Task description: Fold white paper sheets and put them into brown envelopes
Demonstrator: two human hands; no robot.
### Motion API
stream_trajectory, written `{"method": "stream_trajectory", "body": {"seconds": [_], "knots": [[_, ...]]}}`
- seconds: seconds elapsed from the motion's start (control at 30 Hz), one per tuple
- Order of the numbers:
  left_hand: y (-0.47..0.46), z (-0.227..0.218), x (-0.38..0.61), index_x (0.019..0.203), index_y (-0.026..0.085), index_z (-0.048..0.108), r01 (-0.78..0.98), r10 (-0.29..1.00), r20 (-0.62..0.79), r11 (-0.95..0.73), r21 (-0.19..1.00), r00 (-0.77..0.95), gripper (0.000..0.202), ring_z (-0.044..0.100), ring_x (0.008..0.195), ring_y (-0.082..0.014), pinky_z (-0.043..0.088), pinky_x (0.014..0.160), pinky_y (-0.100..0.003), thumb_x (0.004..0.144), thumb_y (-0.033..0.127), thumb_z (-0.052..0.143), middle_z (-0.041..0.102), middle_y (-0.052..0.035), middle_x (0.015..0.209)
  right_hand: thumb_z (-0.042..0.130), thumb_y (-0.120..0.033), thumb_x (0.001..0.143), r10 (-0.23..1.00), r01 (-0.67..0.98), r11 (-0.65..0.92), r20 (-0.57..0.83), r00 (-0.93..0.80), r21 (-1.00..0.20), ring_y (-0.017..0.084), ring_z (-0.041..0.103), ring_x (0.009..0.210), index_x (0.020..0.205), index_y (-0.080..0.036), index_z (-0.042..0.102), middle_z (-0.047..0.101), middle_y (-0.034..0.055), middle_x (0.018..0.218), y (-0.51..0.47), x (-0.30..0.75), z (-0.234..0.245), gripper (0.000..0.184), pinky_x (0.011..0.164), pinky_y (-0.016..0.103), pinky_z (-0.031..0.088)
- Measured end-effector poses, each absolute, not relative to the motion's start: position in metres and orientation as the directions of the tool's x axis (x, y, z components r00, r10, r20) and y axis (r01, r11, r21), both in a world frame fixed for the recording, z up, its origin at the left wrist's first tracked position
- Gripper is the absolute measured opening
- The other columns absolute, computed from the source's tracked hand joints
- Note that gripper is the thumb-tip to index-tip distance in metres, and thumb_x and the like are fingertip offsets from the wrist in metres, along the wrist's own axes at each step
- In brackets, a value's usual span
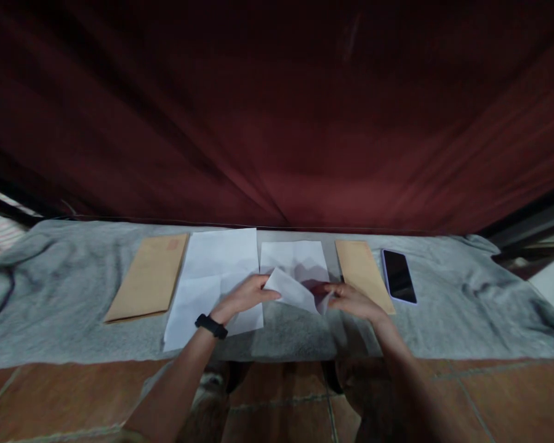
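Observation:
A folded sheet of white paper (292,290) is held between my two hands, tilted up from the surface. My left hand (247,295), with a black band on its wrist, pinches its left edge between thumb and fingers. At the other end, my right hand (346,299) grips the bent right edge, its fingertips partly hidden by the paper. Just behind lies a creased white sheet (307,252), flat and shaded by my hands. Larger white sheets with fold lines (221,255) lie to the left, partly under my left forearm.
A thick stack of brown envelopes (150,277) lies far left. A brown envelope (362,271) sits beside my right hand, with a phone in a purple case (399,277) next to it. Grey cloth (461,307) covers the surface; a dark red curtain (286,123) hangs behind.

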State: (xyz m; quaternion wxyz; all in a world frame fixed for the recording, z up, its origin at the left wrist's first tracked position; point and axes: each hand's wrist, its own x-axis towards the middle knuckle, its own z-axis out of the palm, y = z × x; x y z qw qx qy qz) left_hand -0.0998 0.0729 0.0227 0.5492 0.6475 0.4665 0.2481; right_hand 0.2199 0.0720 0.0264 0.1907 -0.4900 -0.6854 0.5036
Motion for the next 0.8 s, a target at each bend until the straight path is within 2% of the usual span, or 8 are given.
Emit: {"method": "stream_trajectory", "body": {"seconds": [0.1, 0.27, 0.37, 0.5, 0.57, 0.63, 0.7, 0.8], "knots": [[0.069, 0.027, -0.107, 0.089, 0.015, 0.074, 0.343, 0.866, -0.205, 0.04, 0.938, 0.457, 0.034, 0.067, 0.085, -0.0225, 0.053, 0.077, -0.03, 0.083, 0.047, 0.067, 0.075, -0.0053, 0.091, 0.064, -0.044, 0.084, 0.818, 0.443, -0.045, -0.287, -0.498, -0.896, 0.025, 0.07, 0.094, 0.095, -0.017, 0.077, 0.078, 0.0054, 0.098, 0.072, 0.227, 0.023, 0.032, 0.087, 0.035, 0.054], [0.072, 0.026, -0.109, 0.101, 0.015, 0.072, 0.342, 0.966, -0.073, -0.017, 0.939, 0.25, 0.04, 0.066, 0.095, -0.0251, 0.053, 0.085, -0.034, 0.087, 0.051, 0.06, 0.075, -0.0071, 0.1, 0.054, -0.057, 0.088, 0.962, 0.444, -0.044, -0.158, -0.221, -0.895, 0.022, 0.066, 0.074, 0.085, -0.017, 0.072, 0.073, 0.0042, 0.077, 0.085, 0.226, 0.013, 0.044, 0.067, 0.029, 0.05], [0.077, 0.021, -0.1, 0.096, 0.017, 0.07, 0.414, 0.993, -0.022, -0.027, 0.91, 0.115, 0.036, 0.066, 0.087, -0.0234, 0.053, 0.08, -0.032, 0.088, 0.05, 0.059, 0.074, -0.0061, 0.092, 0.048, -0.052, 0.093, 0.991, 0.644, -0.012, -0.097, -0.097, -0.765, 0.019, 0.063, 0.063, 0.076, -0.02, 0.067, 0.067, 0.0021, 0.064, 0.091, 0.218, 0.012, 0.041, 0.061, 0.027, 0.044], [0.082, 0.017, -0.088, 0.088, 0.019, 0.068, 0.512, 0.996, 0.02, 0.03, 0.858, -0.092, 0.03, 0.065, 0.082, -0.0221, 0.05, 0.079, -0.032, 0.088, 0.048, 0.059, 0.071, -0.0048, 0.081, 0.043, -0.044, 0.1, 1.0, 0.842, -0.03, -0.013, 0.028, -0.539, 0.021, 0.07, 0.074, 0.092, -0.022, 0.067, 0.074, 0.0056, 0.078, 0.094, 0.203, 0.015, 0.033, 0.065, 0.027, 0.044], [0.085, 0.018, -0.087, 0.09, 0.018, 0.067, 0.424, 0.997, -0.019, 0.051, 0.904, -0.079, 0.033, 0.066, 0.086, -0.023, 0.051, 0.08, -0.033, 0.084, 0.05, 0.064, 0.072, -0.0053, 0.084, 0.043, -0.041, 0.101, 0.998, 0.889, -0.063, -0.01, 0.066, -0.454, 0.022, 0.071, 0.079, 0.1, -0.022, 0.067, 0.076, 0.0082, 0.085, 0.095, 0.198, 0.016, 0.031, 0.067, 0.027, 0.045], [0.087, 0.021, -0.089, 0.097, 0.016, 0.068, 0.252, 0.993, -0.11, 0.094, 0.963, 0.048, 0.041, 0.068, 0.09, -0.0243, 0.052, 0.081, -0.034, 0.075, 0.051, 0.073, 0.074, -0.0058, 0.09, 0.043, -0.04, 0.103, 0.997, 0.912, -0.077, -0.037, 0.068, -0.402, 0.023, 0.073, 0.083, 0.104, -0.021, 0.067, 0.076, 0.0101, 0.09, 0.097, 0.195, 0.017, 0.03, 0.07, 0.027, 0.046], [0.089, 0.024, -0.095, 0.101, 0.015, 0.068, 0.115, 0.967, -0.193, 0.175, 0.978, 0.168, 0.05, 0.069, 0.09, -0.0247, 0.053, 0.083, -0.035, 0.067, 0.049, 0.081, 0.075, -0.0055, 0.092, 0.043, -0.038, 0.103, 0.997, 0.916, -0.075, -0.061, 0.056, -0.393, 0.023, 0.073, 0.086, 0.105, -0.021, 0.067, 0.077, 0.0107, 0.092, 0.099, 0.195, 0.017, 0.03, 0.072, 0.028, 0.046], [0.09, 0.023, -0.102, 0.098, 0.014, 0.068, 0.043, 0.947, -0.252, 0.248, 0.968, 0.198, 0.049, 0.07, 0.087, -0.0239, 0.053, 0.084, -0.037, 0.064, 0.046, 0.082, 0.076, -0.005, 0.088, 0.043, -0.038, 0.103, 0.997, 0.902, -0.063, -0.062, 0.04, -0.426, 0.023, 0.072, 0.088, 0.098, -0.021, 0.067, 0.076, 0.0098, 0.092, 0.1, 0.199, 0.013, 0.03, 0.072, 0.027, 0.046]]}}
